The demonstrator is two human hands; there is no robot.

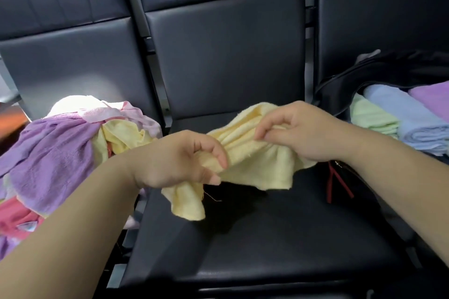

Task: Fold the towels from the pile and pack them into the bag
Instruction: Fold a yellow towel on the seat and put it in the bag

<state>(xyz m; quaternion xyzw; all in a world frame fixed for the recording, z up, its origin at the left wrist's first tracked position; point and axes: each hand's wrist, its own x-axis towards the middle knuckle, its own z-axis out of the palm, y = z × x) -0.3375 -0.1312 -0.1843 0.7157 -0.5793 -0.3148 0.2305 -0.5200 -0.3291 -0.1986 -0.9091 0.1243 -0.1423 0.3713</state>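
A crumpled pale yellow towel [245,165] hangs in the air above the middle black seat [255,238]. My left hand [179,160] grips its left end, with a corner drooping below the fingers. My right hand [301,128] pinches the bunched upper edge on the right. A loose pile of towels [56,150], purple, pink, yellow and red, lies on the left seat. On the right seat an open black bag [340,94] holds folded green [371,116], blue [413,121] and purple [432,97] towels side by side.
Three black padded seats with upright backrests [226,56] stand in a row. Metal gaps separate the seats. A red strap [332,184] hangs from the bag over the middle seat's right edge.
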